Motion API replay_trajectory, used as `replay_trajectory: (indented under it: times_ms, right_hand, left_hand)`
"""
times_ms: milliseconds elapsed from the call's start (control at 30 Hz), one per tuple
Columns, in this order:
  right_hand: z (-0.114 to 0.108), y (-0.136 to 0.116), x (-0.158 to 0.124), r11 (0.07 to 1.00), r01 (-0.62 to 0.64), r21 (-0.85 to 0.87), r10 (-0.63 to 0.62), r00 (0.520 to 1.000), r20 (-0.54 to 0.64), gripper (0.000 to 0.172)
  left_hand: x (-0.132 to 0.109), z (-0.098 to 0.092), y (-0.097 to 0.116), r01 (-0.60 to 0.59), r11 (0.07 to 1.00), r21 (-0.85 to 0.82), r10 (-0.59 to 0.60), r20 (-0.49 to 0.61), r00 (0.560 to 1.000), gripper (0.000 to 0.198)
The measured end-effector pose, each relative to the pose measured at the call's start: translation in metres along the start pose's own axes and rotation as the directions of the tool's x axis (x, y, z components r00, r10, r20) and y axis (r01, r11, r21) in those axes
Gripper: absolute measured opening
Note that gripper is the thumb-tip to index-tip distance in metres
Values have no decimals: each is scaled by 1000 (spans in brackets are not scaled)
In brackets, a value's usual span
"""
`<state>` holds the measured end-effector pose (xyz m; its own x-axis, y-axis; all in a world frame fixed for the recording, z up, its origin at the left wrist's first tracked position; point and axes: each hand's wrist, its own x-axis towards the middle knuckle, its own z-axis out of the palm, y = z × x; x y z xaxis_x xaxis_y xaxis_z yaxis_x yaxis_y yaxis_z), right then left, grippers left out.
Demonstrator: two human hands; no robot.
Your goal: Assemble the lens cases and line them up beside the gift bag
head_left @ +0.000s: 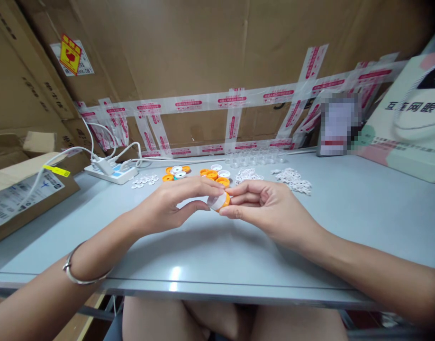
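Between my two hands, above the middle of the grey table (pixel 160 255), is a small clear container with an orange screw cap (pixel 222 202). My left hand (pixel 171 201) pinches the clear body between thumb and fingers. From the other side, my right hand (pixel 267 203) grips the orange cap with thumb and fingertips. The container lies tilted, its cap toward my right hand. Just behind it sit orange caps (pixel 209 174) and a white cap (pixel 216 167). Another group of orange and white caps (pixel 176 172) lies to the left.
Clear containers (pixel 253 157) stand along the back. White plastic pieces (pixel 292 180) lie right of centre, small white discs (pixel 144 180) at left. A power strip (pixel 113 173) with cables and an open cardboard box (pixel 29 189) are left. A phone (pixel 336 125) and paper bag (pixel 409 118) stand right.
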<state>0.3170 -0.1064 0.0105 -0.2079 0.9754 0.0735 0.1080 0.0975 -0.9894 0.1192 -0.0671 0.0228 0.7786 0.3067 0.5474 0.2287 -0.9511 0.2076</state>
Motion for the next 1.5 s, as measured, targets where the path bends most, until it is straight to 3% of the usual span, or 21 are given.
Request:
replay_trajectory:
  times_ms: [300,700,867,1000,1300,1400,1500]
  right_hand:
    - [1,1,2,997,-73,3,73,997,32,21]
    - [2,9,6,988,-145,58,142,989,49,24]
    - [2,10,7,981,-183,61,179,981,68,25]
    - [1,12,9,977,-192,88,187,980,65,24]
    - [-1,16,11,985,-153,85,149,987,54,28]
    - [-2,15,12,991,-128,34,127,991,32,36]
    - [-4,17,13,990,-137,43,133,988,82,53]
  left_hand:
    - [-2,0,2,88,996,-12,-87,48,995,29]
    - [-1,1,4,30,999,14,-31,126,992,27]
    - [0,1,5,147,989,26,-149,149,978,26]
    - [1,3,3,197,980,10,-197,142,970,28]
    - [-2,7,-3,181,979,-94,-168,136,976,33]
    - [-2,9,-4,232,961,-150,-220,96,971,40]
    - [-1,10,-4,203,970,-135,-192,90,977,39]
